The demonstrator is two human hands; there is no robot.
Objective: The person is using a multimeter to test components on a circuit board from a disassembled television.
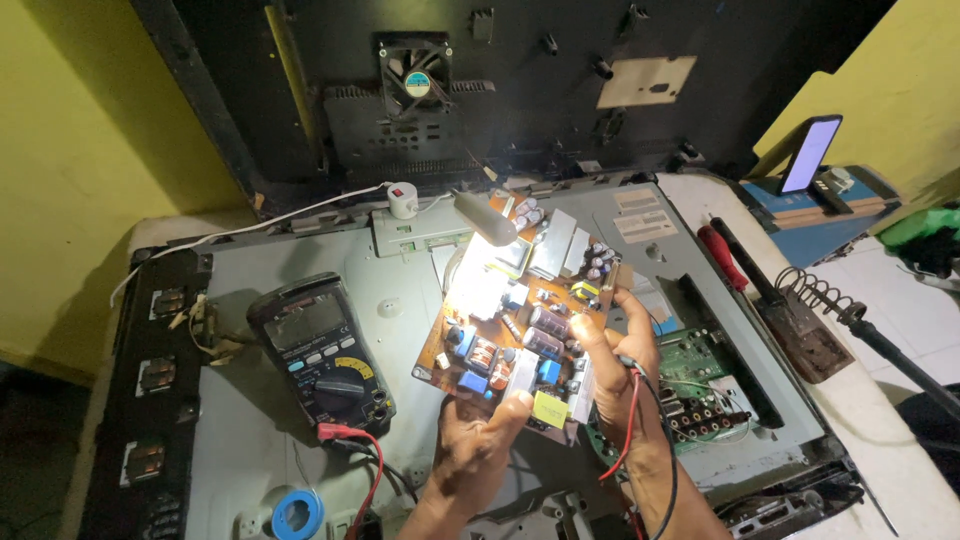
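I see an orange-brown circuit board studded with blue, yellow and silver parts, washed white where the lamp shines on it. A red lead and a black lead cross my right hand. The multimeter is black with a yellow-ringed dial. A green board sits on the grey metal chassis. The tape roll is blue, the screwdriver handle red, the walls yellow.

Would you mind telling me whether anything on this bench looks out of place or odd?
The brown circuit board is lifted and tilted, held between the left hand and right hand rather than mounted. The right hand also pinches red and black leads. A lamp glares on it.
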